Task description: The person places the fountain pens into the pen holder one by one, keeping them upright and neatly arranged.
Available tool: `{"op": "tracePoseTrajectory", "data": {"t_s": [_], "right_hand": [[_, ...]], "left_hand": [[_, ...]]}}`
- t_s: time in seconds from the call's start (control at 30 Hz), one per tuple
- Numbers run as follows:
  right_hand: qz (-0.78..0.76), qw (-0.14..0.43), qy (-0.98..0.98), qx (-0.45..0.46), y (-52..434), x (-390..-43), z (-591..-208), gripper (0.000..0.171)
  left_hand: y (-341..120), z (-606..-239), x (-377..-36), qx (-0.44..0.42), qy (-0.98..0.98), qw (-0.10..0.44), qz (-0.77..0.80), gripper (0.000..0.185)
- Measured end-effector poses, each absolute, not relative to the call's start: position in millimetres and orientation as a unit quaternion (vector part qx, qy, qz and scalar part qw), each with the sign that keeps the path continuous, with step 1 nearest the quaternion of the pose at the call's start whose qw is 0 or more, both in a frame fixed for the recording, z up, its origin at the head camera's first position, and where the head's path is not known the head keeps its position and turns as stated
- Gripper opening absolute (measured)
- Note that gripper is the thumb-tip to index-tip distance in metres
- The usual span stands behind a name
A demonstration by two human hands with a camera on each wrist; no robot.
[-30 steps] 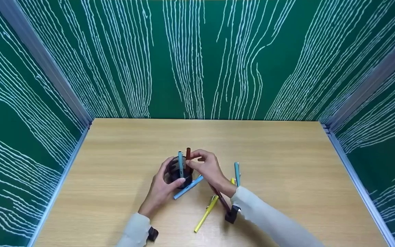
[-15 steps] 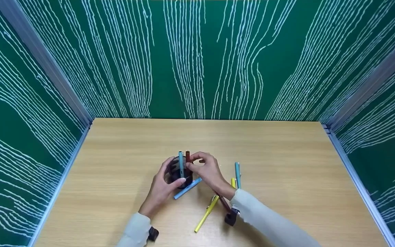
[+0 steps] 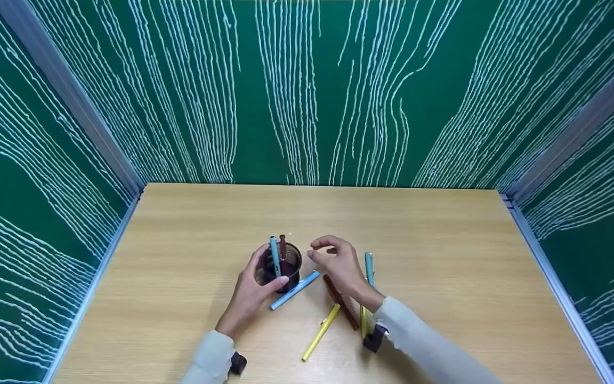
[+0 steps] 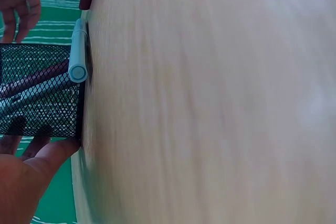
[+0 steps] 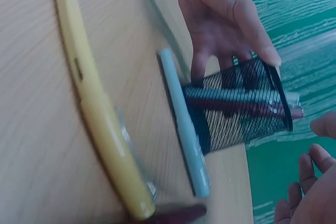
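Observation:
My left hand (image 3: 252, 290) grips the side of a black mesh pen cup (image 3: 290, 280), its thumb near the front rim. Inside the cup lean a teal pen (image 3: 274, 254) and a dark red pen (image 3: 283, 247); both show through the mesh (image 5: 231, 129) in the right wrist view. Just right of the cup, my right hand (image 3: 341, 265) hovers with loosely bent fingers and nothing between them. A light blue pen (image 3: 295, 290) lies on the table against the cup's foot.
Right of the cup lie a yellow pen (image 3: 320, 334), another dark red pen (image 3: 341, 302), a second yellow pen (image 3: 363, 319) partly under the right wrist, and another teal pen (image 3: 369, 268). Green walls with white lines (image 3: 285, 106) enclose the wooden table (image 3: 205, 213).
My right hand has let go of the dark red pen and drawn back to the right. That pen now leans in the cup, and the teal pen has tilted left.

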State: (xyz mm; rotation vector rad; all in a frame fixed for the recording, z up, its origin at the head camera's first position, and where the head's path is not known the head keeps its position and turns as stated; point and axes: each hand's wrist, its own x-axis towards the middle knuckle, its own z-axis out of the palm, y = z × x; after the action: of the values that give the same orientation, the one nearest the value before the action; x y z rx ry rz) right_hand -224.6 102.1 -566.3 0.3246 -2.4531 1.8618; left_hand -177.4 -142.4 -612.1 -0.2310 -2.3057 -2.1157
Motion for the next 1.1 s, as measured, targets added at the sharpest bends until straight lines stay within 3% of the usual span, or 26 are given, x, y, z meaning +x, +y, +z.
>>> {"op": "tracePoseTrajectory", "data": {"t_s": [0.33, 0.67, 1.1], "right_hand": [[0.607, 0.043, -0.792, 0.052, 141.5, -223.8, -578.5, 0.01], [0.606, 0.04, -0.795, 0.02, 176.7, -216.3, -594.4, 0.02], [0.573, 0.055, -0.818, -0.005, 205.6, -211.6, -614.6, 0.017]], "left_hand": [[-141.6, -610.6, -176.5, -0.071, -0.723, -0.012, -0.687, 0.088], [-141.0, -610.3, -175.5, -0.071, -0.718, -0.02, -0.692, 0.088], [-141.9, -612.7, -177.9, -0.08, -0.73, 0.004, -0.679, 0.086]]}}
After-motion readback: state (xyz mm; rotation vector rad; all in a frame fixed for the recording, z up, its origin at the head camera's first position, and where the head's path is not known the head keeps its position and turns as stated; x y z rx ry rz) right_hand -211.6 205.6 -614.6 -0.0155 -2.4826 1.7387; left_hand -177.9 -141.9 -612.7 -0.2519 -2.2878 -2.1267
